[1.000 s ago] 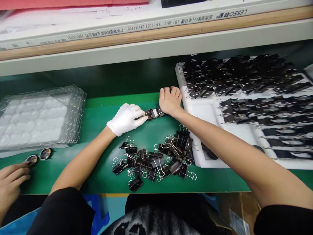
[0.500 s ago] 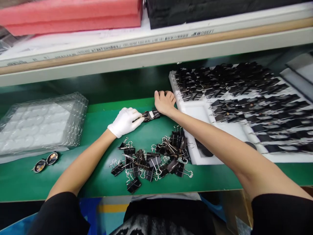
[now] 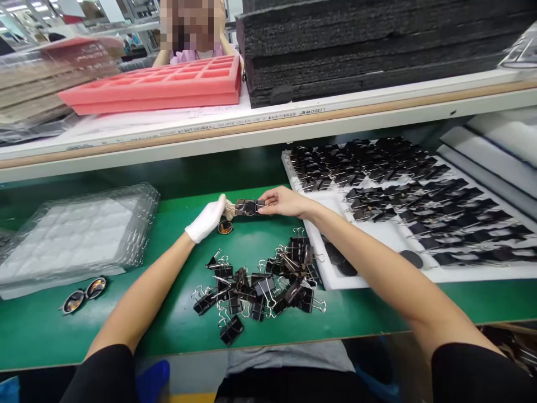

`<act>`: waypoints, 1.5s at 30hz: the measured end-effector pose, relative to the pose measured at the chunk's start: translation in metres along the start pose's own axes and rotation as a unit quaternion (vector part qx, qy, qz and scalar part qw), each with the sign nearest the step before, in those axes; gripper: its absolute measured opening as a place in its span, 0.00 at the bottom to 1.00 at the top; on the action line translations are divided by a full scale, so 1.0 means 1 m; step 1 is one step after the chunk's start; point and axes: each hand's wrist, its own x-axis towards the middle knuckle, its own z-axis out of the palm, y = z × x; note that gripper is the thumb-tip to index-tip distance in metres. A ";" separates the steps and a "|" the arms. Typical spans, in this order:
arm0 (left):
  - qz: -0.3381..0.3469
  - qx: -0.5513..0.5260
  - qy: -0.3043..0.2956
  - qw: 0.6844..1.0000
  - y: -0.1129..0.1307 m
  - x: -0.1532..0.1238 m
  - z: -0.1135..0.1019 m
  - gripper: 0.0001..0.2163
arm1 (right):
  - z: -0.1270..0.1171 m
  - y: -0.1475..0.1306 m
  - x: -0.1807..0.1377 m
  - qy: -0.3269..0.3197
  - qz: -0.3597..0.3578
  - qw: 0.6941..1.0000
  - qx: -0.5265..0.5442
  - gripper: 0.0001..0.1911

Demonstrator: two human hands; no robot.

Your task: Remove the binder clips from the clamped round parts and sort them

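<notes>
My left hand [image 3: 208,218], in a white glove, is closed on the wire-handled left end of black binder clips [image 3: 250,207] clamped on a small dark piece. My bare right hand [image 3: 285,201] pinches the right end of the same clips. A round dark-rimmed piece with an amber face [image 3: 225,226] shows just below my left fingers; whether it is joined to the clips I cannot tell. Nearer me lies a loose heap of black binder clips [image 3: 264,285] with silver wire handles. Two joined round pieces with amber faces [image 3: 85,295] lie at the left.
A white foam tray [image 3: 327,198] bearing rows of clipped black pieces stands at the right. Clear plastic trays [image 3: 79,229] are stacked left. Overhead, a shelf edge [image 3: 268,126] carries red foam [image 3: 159,89] and black foam blocks [image 3: 356,53]. A person [image 3: 197,53] sits beyond.
My right hand has come away from the foam tray's edge and now grips the clips. The clips have turned in my hands, and an amber-faced round piece shows below. The camera view has tilted up.
</notes>
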 end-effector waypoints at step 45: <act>-0.052 0.091 -0.039 0.994 -0.006 0.002 -0.001 0.25 | -0.162 0.046 -0.244 0.234 -0.020 0.828 -0.510 0.11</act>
